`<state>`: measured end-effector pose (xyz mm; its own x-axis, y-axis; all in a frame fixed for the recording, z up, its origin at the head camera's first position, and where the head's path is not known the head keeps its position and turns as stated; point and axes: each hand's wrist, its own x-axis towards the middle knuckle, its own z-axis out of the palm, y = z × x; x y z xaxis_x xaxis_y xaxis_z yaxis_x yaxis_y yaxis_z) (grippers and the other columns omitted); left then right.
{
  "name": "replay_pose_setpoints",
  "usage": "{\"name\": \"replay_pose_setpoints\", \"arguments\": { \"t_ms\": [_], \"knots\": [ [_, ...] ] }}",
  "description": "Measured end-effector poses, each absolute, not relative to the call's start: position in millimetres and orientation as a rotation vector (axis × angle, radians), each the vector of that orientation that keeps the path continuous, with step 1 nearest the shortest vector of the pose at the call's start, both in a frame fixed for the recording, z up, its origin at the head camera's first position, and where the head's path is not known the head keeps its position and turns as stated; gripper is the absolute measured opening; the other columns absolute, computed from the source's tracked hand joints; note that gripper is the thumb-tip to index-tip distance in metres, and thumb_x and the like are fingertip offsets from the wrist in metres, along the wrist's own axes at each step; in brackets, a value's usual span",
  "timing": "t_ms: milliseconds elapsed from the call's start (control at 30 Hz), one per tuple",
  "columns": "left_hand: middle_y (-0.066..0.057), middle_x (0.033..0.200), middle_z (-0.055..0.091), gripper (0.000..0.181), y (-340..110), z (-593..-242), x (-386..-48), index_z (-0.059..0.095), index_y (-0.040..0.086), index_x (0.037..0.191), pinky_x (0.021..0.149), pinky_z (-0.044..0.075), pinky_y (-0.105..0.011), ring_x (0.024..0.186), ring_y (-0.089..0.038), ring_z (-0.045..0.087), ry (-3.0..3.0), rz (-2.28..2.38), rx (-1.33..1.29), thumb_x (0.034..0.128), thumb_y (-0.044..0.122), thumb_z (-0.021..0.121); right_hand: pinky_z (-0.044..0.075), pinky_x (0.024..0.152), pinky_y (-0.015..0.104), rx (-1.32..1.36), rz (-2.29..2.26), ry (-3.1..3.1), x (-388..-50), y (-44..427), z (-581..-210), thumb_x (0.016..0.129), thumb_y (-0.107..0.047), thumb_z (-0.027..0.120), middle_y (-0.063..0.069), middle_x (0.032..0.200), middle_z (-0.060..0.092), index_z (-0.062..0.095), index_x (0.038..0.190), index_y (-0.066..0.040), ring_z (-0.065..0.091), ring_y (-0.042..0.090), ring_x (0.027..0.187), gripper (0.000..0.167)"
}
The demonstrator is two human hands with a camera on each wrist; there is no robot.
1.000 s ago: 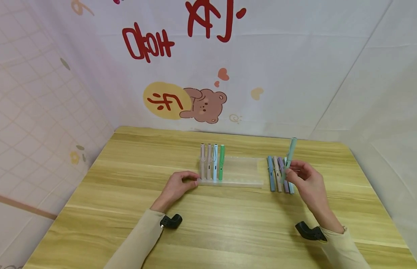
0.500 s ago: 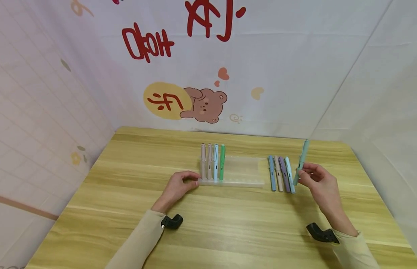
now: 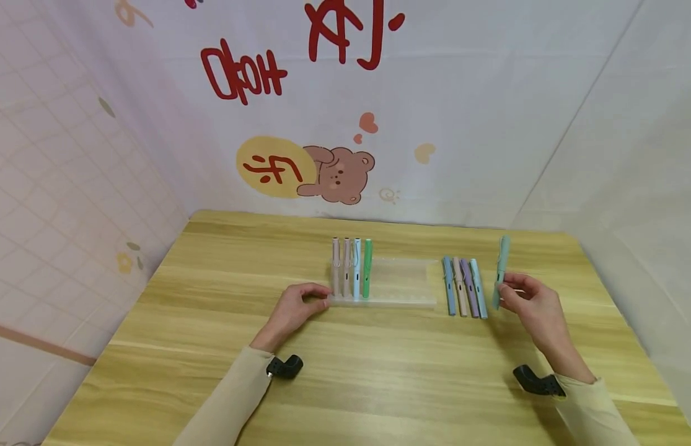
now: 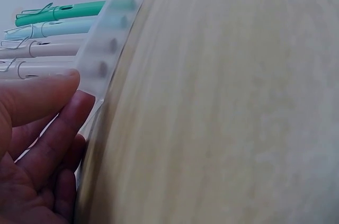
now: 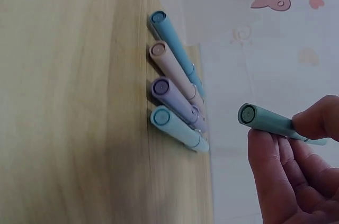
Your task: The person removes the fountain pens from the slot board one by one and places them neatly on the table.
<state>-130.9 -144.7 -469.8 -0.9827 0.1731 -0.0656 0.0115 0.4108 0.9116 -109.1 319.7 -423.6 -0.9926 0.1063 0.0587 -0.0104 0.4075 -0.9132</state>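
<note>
My right hand [image 3: 537,310] pinches a pale green pen [image 3: 502,266] between thumb and fingers. It holds the pen nearly upright, just right of a row of lying pens. In the right wrist view, the pen's round end [image 5: 247,114] points out past the fingertips. My left hand [image 3: 294,310] grips the left end of a clear plastic pen holder [image 3: 403,302] with thumb and finger, as the left wrist view shows close up. Standing in the holder's left part are two greyish-pink pens [image 3: 336,269], a light blue pen [image 3: 357,272] and a green pen [image 3: 367,272].
Beside the holder's right end lie a blue pen [image 3: 449,288], a beige pen [image 3: 460,288], a purple pen [image 3: 470,291] and a light blue pen [image 3: 479,291], side by side on the wooden table [image 3: 378,378]. A printed cloth wall [image 3: 462,93] rises behind the table.
My right hand has carried the pale green pen rightward, off from above the lying row, and the pen now stands more upright. My left hand stays at the holder's end.
</note>
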Motion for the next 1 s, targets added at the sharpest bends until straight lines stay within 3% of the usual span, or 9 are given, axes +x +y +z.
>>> {"name": "replay_pose_setpoints", "arguments": {
  "t_ms": [233,433,633,767,1000],
  "knots": [
    [-0.004,0.117,0.074,0.017,-144.6,-469.4,-131.1,0.079,0.01,0.11,0.105,0.046,-0.05,0.117,-0.026,0.063,2.505,1.605,0.168,0.0926,0.01,0.078,0.059,0.076,0.022,-0.139,1.629,-2.616,-113.2,328.7,-427.9,0.105,-0.019,0.063,-0.011,0.099,0.066,0.054,0.135,0.015,0.068,-0.003,0.087,0.046],
    [-0.001,0.116,0.074,0.018,-145.1,-467.8,-129.3,0.078,0.013,0.11,0.106,0.045,-0.049,0.117,-0.024,0.063,2.505,1.584,0.134,0.0926,0.012,0.078,0.06,0.074,0.023,-0.181,1.598,-2.698,-116.0,330.5,-430.5,0.105,-0.02,0.061,0.0,0.1,0.066,0.055,0.134,0.015,0.071,0.002,0.081,0.047],
    [-0.001,0.116,0.074,0.018,-145.6,-467.0,-130.0,0.078,0.012,0.111,0.107,0.045,-0.049,0.118,-0.025,0.062,2.503,1.597,0.141,0.0925,0.012,0.078,0.059,0.073,0.022,-0.218,1.549,-2.809,-120.8,331.6,-434.0,0.105,-0.027,0.06,0.019,0.112,0.067,0.054,0.138,0.013,0.071,0.005,0.081,0.052],
    [-0.001,0.117,0.074,0.018,-145.7,-467.3,-130.4,0.078,0.012,0.11,0.107,0.044,-0.049,0.119,-0.025,0.062,2.499,1.6,0.143,0.0923,0.011,0.078,0.057,0.072,0.021,-0.225,1.482,-2.878,-124.3,333.9,-436.8,0.105,-0.029,0.059,0.024,0.119,0.067,0.055,0.139,0.012,0.071,0.006,0.081,0.054],
    [-0.001,0.116,0.074,0.018,-145.7,-468.1,-129.4,0.078,0.012,0.11,0.106,0.045,-0.049,0.118,-0.025,0.062,2.49,1.61,0.141,0.0925,0.011,0.078,0.059,0.074,0.025,-0.197,1.51,-2.917,-128.8,336.1,-441.6,0.105,-0.022,0.059,0.035,0.126,0.063,0.052,0.138,0.018,0.07,0.007,0.083,0.052]
  ]
}}
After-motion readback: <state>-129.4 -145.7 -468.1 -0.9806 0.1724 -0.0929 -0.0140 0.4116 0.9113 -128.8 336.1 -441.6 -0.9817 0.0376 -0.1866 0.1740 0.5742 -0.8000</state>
